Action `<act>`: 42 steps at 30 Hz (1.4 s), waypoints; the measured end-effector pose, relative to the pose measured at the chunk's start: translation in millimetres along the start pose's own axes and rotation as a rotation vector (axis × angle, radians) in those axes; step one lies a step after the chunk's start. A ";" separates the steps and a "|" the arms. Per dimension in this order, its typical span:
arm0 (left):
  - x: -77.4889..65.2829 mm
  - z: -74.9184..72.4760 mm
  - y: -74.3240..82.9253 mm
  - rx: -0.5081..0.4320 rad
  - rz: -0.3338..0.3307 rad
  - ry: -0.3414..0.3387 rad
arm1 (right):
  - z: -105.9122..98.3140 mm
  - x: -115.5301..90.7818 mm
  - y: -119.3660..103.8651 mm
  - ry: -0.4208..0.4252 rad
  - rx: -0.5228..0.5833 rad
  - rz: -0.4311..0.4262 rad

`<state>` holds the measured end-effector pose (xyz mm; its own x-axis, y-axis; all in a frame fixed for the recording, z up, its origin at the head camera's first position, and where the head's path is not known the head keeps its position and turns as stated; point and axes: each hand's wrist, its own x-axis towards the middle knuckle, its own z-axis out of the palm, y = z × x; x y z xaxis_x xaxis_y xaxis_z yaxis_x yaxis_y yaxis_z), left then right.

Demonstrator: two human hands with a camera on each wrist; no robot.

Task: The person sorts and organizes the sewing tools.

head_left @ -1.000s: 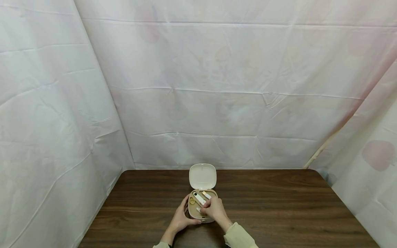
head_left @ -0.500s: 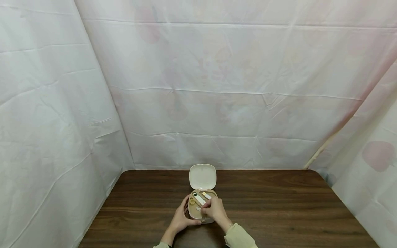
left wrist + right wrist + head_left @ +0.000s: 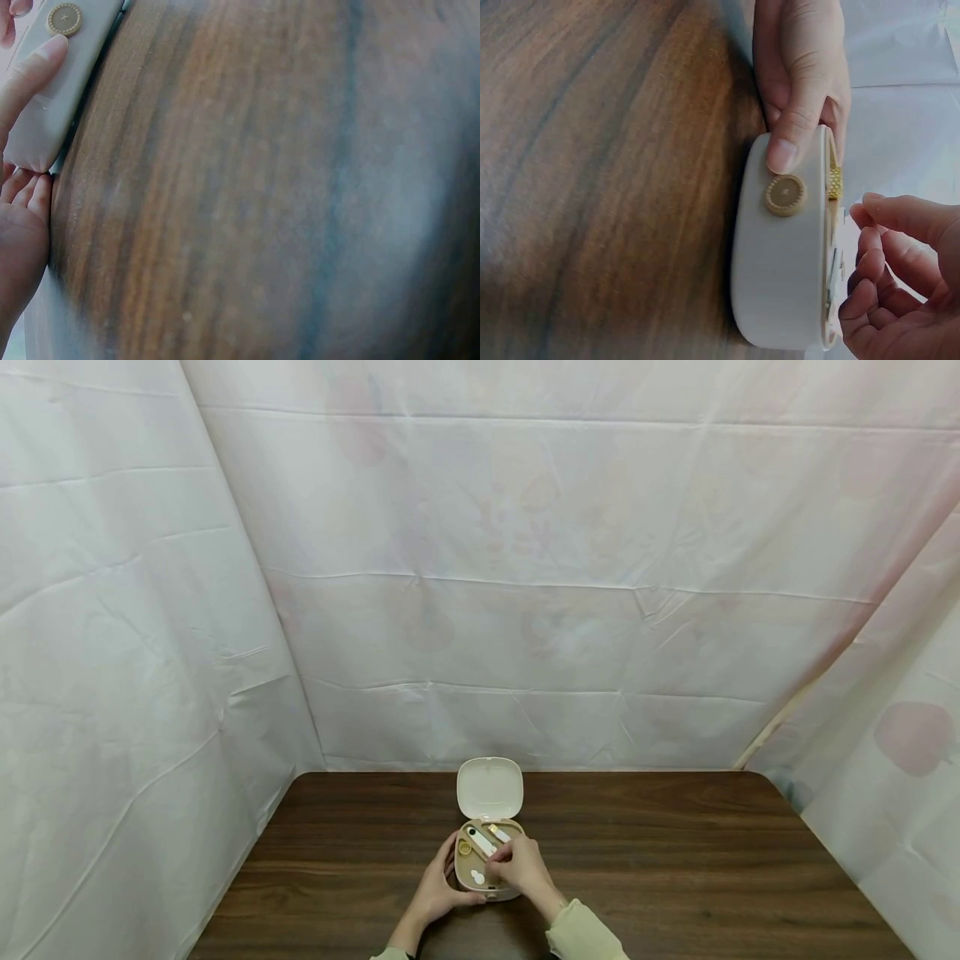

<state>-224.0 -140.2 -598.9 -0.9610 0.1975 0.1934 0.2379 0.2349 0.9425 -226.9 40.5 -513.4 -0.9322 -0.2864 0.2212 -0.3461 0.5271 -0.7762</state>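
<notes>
A cream case (image 3: pixel 780 277) stands on the table with its lid (image 3: pixel 490 787) raised at the back. My left hand (image 3: pixel 438 889) grips its left side, the thumb on the front wall beside a round tan button (image 3: pixel 785 195). Over the beige tray inside, my right hand (image 3: pixel 525 867) has its fingers curled and the thumb and index tips close together; whether they pinch anything is hidden. Small white pieces (image 3: pixel 477 877) lie in the tray by these fingertips. Also in the tray are a white stick with a black dot (image 3: pixel 480 841), a white piece with a gold end (image 3: pixel 501 833) and a gold ring-like item (image 3: pixel 465 848).
The dark wooden table (image 3: pixel 660 860) spreads out on both sides of the case. White cloth (image 3: pixel 480 610) with faint pink patterns hangs behind it and at both sides.
Small white pieces near the right fingertips now show lower in the tray and more fully than before. The right hand has barely shifted; the left hand and the case stay put.
</notes>
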 end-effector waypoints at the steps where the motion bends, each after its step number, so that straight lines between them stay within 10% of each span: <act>1: 0.0 0.0 -0.3 0.002 -0.001 0.000 | -1.4 0.6 -1.1 -0.004 0.011 0.005; 30: 0.3 0.1 0.1 0.015 0.007 -0.007 | -46.3 62.2 -31.3 0.013 -0.035 -0.115; 42: -7.4 -2.3 34.0 -0.006 -0.010 -0.005 | -56.7 92.6 -46.4 0.030 -0.035 -0.108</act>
<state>-209.1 -135.9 -567.7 -0.9627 0.1995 0.1828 0.2275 0.2308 0.9460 -303.1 34.9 -423.5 -0.8919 -0.3190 0.3205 -0.4476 0.5221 -0.7260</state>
